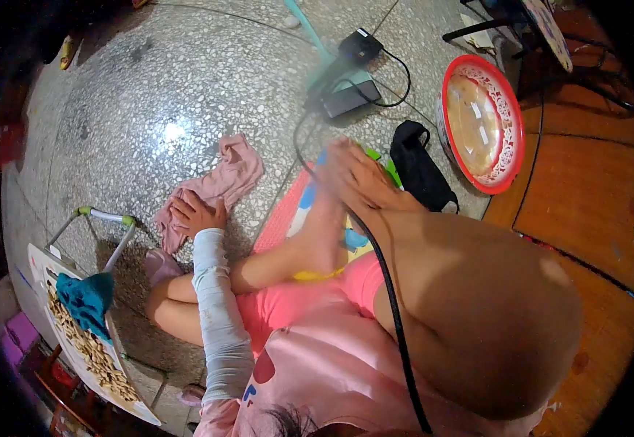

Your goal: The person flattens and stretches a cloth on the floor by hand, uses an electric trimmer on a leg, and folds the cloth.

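My left hand [196, 213] lies palm down with its fingers spread on a crumpled pink cloth [237, 171] on the speckled floor. A white sleeve covers that forearm. My right hand cannot be made out; my raised right knee [506, 306] fills that side. Both bare feet are blurred: the right foot [364, 178] points forward beside the left foot [321, 226]. Under them is a colourful mat [288, 207] with a pink edge. A black cable [393, 313] passes close in front of the camera.
A red-rimmed basin [519, 131] and a black cloth item [415, 160] are at the right. Ahead lie a black box [352, 99] and a black adapter [361, 47] with a cord. At the left, a small white table [138, 411] bears peanuts [95, 357] and a teal cloth [84, 298].
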{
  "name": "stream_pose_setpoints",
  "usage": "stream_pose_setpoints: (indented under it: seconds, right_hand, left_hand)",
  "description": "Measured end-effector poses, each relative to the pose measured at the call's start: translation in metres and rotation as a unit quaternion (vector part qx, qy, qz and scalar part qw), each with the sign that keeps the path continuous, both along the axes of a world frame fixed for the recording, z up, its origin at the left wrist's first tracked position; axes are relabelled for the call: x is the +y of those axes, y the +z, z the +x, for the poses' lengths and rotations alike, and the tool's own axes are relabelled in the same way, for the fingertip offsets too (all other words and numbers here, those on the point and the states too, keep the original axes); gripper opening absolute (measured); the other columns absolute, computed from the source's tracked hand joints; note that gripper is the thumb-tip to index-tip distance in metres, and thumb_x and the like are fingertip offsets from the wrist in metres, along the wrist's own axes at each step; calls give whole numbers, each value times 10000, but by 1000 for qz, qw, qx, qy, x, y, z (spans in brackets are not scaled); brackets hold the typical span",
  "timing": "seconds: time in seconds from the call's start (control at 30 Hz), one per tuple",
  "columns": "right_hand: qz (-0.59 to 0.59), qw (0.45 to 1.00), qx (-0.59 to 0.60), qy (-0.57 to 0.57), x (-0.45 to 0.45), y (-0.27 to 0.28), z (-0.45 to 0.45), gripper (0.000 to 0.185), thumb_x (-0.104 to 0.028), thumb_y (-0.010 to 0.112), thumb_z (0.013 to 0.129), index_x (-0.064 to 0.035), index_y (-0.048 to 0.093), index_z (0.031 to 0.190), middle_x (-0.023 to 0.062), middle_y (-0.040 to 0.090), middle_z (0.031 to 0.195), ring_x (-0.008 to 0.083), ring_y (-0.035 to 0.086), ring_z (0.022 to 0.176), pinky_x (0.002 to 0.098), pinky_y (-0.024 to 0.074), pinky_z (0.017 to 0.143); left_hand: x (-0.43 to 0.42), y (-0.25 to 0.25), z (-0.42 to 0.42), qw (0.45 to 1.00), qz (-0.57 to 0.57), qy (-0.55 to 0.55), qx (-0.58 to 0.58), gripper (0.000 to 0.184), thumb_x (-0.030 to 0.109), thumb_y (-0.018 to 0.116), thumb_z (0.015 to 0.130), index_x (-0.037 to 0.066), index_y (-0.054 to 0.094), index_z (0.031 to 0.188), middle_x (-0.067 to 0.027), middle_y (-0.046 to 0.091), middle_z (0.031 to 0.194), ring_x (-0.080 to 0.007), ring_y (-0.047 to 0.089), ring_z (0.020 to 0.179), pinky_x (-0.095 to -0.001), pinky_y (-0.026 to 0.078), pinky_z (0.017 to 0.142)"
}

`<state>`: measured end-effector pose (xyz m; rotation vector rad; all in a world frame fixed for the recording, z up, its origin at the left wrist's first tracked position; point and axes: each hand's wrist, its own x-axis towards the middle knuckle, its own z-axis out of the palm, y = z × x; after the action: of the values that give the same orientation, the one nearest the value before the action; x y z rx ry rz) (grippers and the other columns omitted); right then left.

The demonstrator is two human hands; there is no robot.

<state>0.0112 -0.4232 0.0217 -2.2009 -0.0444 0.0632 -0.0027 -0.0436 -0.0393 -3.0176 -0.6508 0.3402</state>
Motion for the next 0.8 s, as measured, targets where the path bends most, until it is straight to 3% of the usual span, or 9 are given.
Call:
stream_pose_setpoints:
  seconds: [0.23,0.3,0.37,0.47,0.57,0.7,0.77,0.8]
  right_hand:
    - [18,1000,-4,-4,-8,-11,16,179,-118,559,879,-12,630,1005,150,617,890,303,599,809,348,484,741]
    - [2,1000,10,2,-13,-19,22,202,-172,571,869,-28,633,997,158,619,926,317,589,854,381,474,764]
    - [-56,997,23,37,-6,12,33,260,-266,586,852,-70,634,1016,178,624,1043,353,570,1009,444,452,857]
    - [-77,991,-58,89,-4,26,42,174,-160,617,852,10,624,887,136,609,809,267,591,702,342,468,648]
    - [-41,996,64,52,1,30,45,249,-258,616,837,-32,619,941,183,632,957,381,590,885,434,480,765]
    - [-37,997,62,40,5,37,45,193,-200,595,853,-17,621,907,160,645,827,320,626,754,376,491,691]
    - [-12,995,92,36,-1,61,56,186,-186,560,888,-17,627,924,136,640,795,219,628,731,351,489,668]
    - [-18,997,47,63,-16,69,74,194,-187,534,911,-18,627,934,113,630,777,178,614,722,333,483,651]
  left_hand:
    - [1,-6,-4,999,6,-6,-37,943,661,569,755,169,222,1482,-201,61,1554,-409,86,1423,-676,155,1047]
    - [0,-6,-3,999,4,-8,-38,940,657,570,756,169,222,1481,-200,64,1553,-410,85,1423,-676,156,1046]
    - [3,-9,-4,999,-1,-10,-45,939,648,578,754,167,224,1479,-200,69,1553,-414,91,1421,-677,158,1045]
    - [-1,-2,-2,1000,-8,1,-21,937,630,594,749,165,230,1476,-197,77,1552,-419,104,1415,-677,166,1043]
    - [-8,11,3,1000,-18,16,-4,937,615,609,742,158,237,1470,-201,86,1549,-423,121,1410,-675,180,1040]
    - [-15,31,5,998,-39,34,20,940,614,604,751,141,229,1472,-223,75,1545,-425,105,1411,-657,156,1057]
    - [-15,32,6,998,-42,36,36,939,623,587,764,147,212,1481,-217,75,1548,-416,99,1415,-648,142,1065]
    - [-14,33,6,997,-45,35,45,938,628,578,771,150,203,1486,-214,75,1549,-411,96,1417,-643,135,1068]
